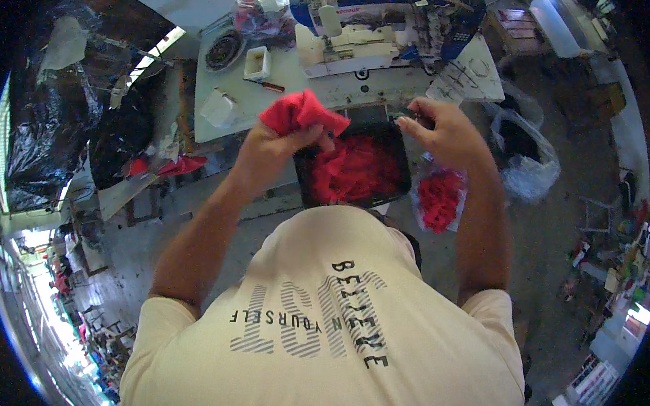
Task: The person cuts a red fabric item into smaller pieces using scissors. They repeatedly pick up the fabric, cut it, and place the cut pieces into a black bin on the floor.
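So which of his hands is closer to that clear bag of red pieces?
Right. The right hand is just above the bag, gripping the black tray's far rim. The left hand is across the tray, holding up a red cloth.

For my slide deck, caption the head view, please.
Left hand lifts red fabric piece above black tray; right hand grips its rim.

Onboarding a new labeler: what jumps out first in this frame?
The red fabric: the left hand grips a bunched red piece at centre, above a black tray full of more red pieces, with another red heap in a clear bag to its right. The right hand rests at the tray's far edge. Behind, a white and blue sewing machine sits on a pale table.
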A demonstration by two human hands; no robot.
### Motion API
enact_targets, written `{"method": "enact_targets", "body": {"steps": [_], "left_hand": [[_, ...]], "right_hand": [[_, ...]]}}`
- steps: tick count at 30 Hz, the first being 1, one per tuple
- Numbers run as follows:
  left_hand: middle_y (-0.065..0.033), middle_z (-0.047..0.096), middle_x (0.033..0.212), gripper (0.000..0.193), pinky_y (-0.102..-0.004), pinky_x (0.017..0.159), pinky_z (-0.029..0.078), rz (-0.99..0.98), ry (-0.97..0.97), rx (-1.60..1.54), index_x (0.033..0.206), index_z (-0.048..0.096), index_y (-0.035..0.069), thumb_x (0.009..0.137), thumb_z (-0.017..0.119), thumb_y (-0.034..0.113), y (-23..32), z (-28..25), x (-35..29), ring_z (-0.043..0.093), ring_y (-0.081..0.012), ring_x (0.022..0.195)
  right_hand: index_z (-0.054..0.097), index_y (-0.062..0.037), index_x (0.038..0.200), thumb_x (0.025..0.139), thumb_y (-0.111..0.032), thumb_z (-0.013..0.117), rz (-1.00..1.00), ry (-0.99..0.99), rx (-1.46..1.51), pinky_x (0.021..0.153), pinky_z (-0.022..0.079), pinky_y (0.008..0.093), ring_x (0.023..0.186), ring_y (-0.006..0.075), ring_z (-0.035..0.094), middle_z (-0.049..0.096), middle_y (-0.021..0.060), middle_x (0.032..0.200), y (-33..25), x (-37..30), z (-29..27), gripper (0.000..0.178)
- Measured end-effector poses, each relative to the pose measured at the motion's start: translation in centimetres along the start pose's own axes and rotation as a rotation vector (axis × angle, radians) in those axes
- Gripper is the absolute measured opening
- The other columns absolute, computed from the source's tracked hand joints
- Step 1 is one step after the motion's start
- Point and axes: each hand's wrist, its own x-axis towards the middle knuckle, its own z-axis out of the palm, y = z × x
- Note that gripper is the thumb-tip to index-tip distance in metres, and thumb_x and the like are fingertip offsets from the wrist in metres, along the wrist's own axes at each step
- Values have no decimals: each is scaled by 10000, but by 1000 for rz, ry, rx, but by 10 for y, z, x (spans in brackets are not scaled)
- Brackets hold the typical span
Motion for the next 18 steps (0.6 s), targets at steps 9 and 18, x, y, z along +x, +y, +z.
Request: {"method": "enact_targets", "body": {"steps": [9, 18], "left_hand": [[-135, 691, 948, 243, -353, 767, 517, -648, -90, 270, 1109, 564, 33, 891, 611, 130, -221, -21, -4, 666, -202, 843], [-235, 475, 1289, 646, -459, 999, 404, -404, -78, 1216, 1331, 392, 7, 795, 699, 199, -283, -14, -25, 478, -412, 1173]], "right_hand": [[577, 1, 1128, 830, -269, 691, 318, -67, 125, 734, 492, 363, 758, 232, 604, 636, 116, 881, 186, 14, 171, 418], [635, -51, 1116, 808, -227, 682, 296, 152, -96, 847, 494, 435, 952, 382, 600, 617, 182, 1070, 247, 38, 303, 357]]}}
